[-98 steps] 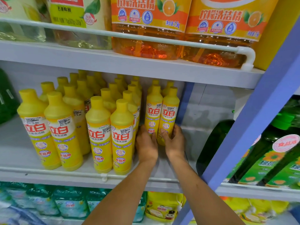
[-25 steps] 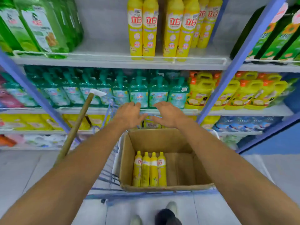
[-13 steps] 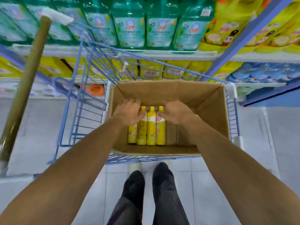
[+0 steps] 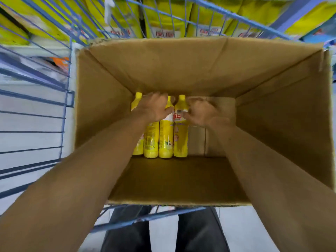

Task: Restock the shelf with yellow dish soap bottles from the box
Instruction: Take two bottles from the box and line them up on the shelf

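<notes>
Standing against a blue wire cart (image 4: 145,218), a person in dark trousers (image 4: 127,235) is leaning over an open box (image 4: 181,70) of creased brown cardboard. Four smooth, cylindrical yellow plastic bottles (image 4: 165,139) are lying side by side on the box floor, toward its left, caps pointing away. Compared with half a second ago, the view is sitting much closer and both hands are reaching deeper, onto the bottles, which are lying where they were. The left hand (image 4: 154,106) is curling its fingers over the necks of the middle bottles. The right hand (image 4: 201,113) is curling round the rightmost bottle's shoulder, thumb on its label. Beyond the cart, blurred yellow packs (image 4: 163,15) are showing.
</notes>
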A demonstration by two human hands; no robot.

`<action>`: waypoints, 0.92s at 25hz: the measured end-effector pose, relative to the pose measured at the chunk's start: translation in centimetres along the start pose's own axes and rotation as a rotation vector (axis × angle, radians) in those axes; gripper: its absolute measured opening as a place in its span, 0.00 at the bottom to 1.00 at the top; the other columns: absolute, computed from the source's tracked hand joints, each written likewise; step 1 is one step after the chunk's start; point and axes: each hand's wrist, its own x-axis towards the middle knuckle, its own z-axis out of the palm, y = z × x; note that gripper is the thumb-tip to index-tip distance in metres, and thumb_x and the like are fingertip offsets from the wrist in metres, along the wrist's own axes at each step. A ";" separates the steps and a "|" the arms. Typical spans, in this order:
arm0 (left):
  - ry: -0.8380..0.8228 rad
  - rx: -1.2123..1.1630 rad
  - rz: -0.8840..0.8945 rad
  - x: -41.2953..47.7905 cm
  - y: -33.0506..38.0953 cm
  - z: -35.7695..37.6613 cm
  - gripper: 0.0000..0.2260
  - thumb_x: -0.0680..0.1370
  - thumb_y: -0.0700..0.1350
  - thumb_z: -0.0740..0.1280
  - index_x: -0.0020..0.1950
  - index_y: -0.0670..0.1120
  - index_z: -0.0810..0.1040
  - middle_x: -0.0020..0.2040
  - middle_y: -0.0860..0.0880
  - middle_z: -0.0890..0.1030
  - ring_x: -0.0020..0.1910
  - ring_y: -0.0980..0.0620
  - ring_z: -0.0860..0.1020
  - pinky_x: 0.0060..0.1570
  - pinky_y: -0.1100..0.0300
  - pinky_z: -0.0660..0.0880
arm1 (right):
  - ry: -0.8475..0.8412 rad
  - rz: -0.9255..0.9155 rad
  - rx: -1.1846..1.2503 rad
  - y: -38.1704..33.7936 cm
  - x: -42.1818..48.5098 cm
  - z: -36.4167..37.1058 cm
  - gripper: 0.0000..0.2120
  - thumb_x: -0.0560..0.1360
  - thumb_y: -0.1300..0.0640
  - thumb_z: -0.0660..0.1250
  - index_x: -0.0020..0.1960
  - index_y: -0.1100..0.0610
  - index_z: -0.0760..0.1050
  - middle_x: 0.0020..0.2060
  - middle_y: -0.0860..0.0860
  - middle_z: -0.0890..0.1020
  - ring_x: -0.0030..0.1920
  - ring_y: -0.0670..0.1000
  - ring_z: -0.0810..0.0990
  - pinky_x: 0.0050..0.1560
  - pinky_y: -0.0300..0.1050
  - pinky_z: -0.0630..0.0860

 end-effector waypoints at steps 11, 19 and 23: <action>0.127 0.066 -0.050 6.3 -0.6 4.7 0.21 0.79 0.58 0.66 0.63 0.43 0.74 0.63 0.40 0.79 0.64 0.37 0.76 0.58 0.48 0.70 | 0.098 0.060 0.369 1.5 6.5 3.9 0.17 0.72 0.47 0.76 0.53 0.58 0.81 0.51 0.58 0.85 0.52 0.58 0.83 0.48 0.47 0.77; 0.243 -0.632 -0.184 4.1 0.1 5.9 0.23 0.73 0.47 0.77 0.65 0.44 0.76 0.57 0.43 0.81 0.59 0.43 0.78 0.56 0.52 0.77 | 0.096 0.151 0.665 1.9 4.5 2.8 0.22 0.65 0.52 0.83 0.55 0.57 0.82 0.50 0.52 0.84 0.52 0.52 0.83 0.55 0.50 0.81; 0.168 -0.980 -0.270 3.9 -0.1 4.4 0.26 0.68 0.42 0.81 0.64 0.39 0.78 0.53 0.43 0.82 0.52 0.48 0.80 0.57 0.50 0.79 | 0.117 0.138 0.772 2.3 3.3 2.9 0.27 0.66 0.56 0.83 0.61 0.60 0.79 0.51 0.51 0.82 0.52 0.50 0.81 0.49 0.41 0.80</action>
